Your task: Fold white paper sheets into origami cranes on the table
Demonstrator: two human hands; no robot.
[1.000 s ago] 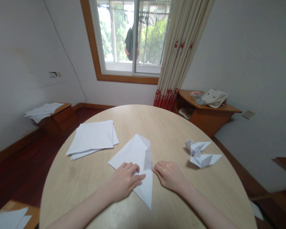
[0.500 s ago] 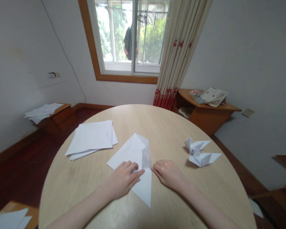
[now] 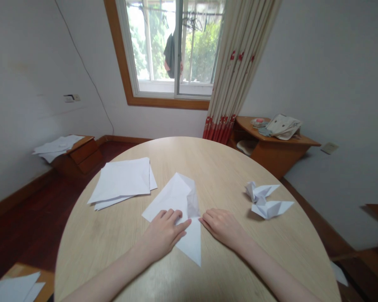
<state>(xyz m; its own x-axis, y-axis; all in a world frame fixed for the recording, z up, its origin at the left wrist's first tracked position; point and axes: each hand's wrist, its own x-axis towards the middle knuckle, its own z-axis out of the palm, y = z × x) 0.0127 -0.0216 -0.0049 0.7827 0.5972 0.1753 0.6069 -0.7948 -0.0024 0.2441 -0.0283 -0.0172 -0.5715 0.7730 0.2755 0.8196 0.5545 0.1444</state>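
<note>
A white sheet folded into a long triangle point(image 3: 176, 197) lies in the middle of the round wooden table point(image 3: 208, 167), with a small flap raised along its right edge. My left hand point(image 3: 164, 233) lies flat on the sheet's lower part, fingers stretched toward the fold. My right hand point(image 3: 222, 226) rests on the table at the sheet's right edge, fingers together and fingertips touching the paper by the flap.
A stack of white sheets point(image 3: 122, 182) lies at the table's left. Two folded paper figures point(image 3: 266, 201) sit at its right. A corner shelf point(image 3: 271, 144) with cloth, a low cabinet point(image 3: 77, 153) with papers, and a curtain point(image 3: 236, 71) stand beyond.
Both hands have slid slightly up along the fold. The raised flap on the sheet's right edge has been pressed narrower and flatter.
</note>
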